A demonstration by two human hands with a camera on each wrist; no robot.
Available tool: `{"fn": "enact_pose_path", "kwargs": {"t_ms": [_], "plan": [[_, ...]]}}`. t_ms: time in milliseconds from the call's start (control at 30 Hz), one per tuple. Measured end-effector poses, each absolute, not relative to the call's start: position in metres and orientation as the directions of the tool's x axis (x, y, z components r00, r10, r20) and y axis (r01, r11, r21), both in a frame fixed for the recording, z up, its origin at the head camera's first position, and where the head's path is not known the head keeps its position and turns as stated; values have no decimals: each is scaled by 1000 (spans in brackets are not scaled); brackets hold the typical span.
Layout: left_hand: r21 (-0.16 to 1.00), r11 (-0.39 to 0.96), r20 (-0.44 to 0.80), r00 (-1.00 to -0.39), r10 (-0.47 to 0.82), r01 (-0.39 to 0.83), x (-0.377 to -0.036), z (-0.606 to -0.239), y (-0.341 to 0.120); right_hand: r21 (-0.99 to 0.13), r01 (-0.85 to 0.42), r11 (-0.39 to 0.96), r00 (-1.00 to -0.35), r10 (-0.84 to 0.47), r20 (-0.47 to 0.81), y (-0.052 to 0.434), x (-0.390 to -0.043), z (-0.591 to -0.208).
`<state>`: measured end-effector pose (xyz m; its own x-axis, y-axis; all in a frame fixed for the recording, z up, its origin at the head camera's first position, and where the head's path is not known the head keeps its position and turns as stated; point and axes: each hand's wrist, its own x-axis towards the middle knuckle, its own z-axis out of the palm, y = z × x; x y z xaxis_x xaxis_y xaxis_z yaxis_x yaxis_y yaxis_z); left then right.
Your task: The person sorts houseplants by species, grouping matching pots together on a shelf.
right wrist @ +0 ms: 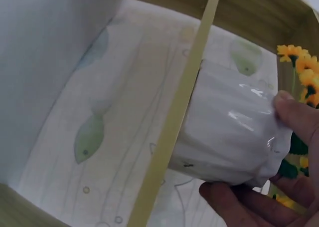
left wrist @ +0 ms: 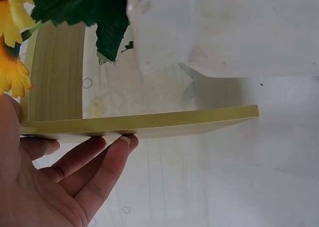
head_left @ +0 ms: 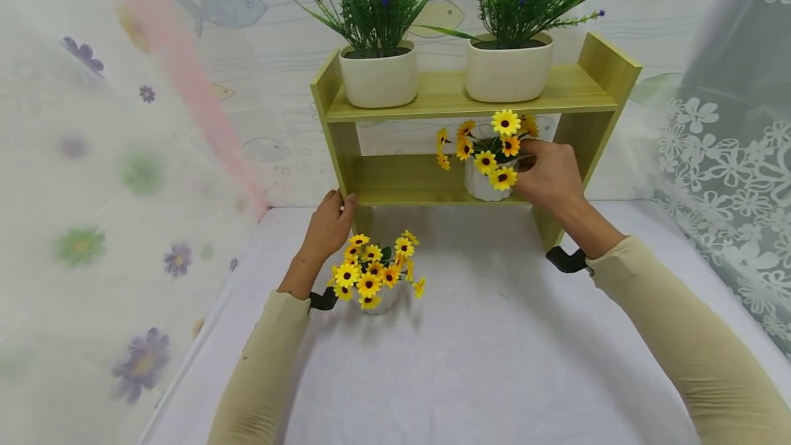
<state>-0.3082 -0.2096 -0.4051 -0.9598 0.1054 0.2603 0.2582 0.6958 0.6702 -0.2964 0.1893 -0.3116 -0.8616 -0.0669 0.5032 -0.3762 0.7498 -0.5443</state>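
A small two-tier wooden shelf (head_left: 402,180) stands against the back wall. My left hand (head_left: 329,229) holds its left side panel (left wrist: 149,121), fingers against the outer face, thumb at the front edge. With thumb and fingers around its rim, my right hand (head_left: 552,174) grips a white flowerpot (right wrist: 232,127) of yellow artificial flowers (head_left: 506,123). In the right wrist view the pot's base is right at the lower board's edge (right wrist: 172,117). A second white pot (head_left: 378,301) with similar yellow flowers (head_left: 369,285) sits on the table below my left hand.
Two cream oval planters (head_left: 380,80) with purple-flowered grass stand on the shelf's upper board (head_left: 441,88). A white cloth (head_left: 469,356) covers the table. Patterned curtains (head_left: 93,191) hang at the left, and lace (head_left: 735,204) at the right.
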Motion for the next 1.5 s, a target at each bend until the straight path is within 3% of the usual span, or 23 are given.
{"fn": "enact_pose_path", "kwargs": {"t_ms": [267, 633, 733, 933, 1233, 1500], "plan": [[679, 689, 260, -961, 96, 253, -308, -407, -210, -586, -382, 715, -871, -68, 486, 187, -292, -318], [671, 696, 268, -959, 96, 257, -309, -407, -209, -651, -355, 671, -898, -50, 438, 196, -259, -325], [672, 692, 272, -957, 99, 263, -308, -407, -208, -642, -387, 662, -870, -31, 492, 197, -249, -338], [672, 691, 273, -956, 105, 267, -308, -407, -207, -563, -541, 625, -742, -39, 669, 188, -240, -369], [678, 688, 271, -958, 92, 258, -305, -406, -206, -511, -688, 516, -700, -282, 656, 154, -238, -416], [677, 689, 271, -958, 95, 260, -307, -409, -209, -549, -753, 362, -648, -549, 528, 119, -245, -453]]}}
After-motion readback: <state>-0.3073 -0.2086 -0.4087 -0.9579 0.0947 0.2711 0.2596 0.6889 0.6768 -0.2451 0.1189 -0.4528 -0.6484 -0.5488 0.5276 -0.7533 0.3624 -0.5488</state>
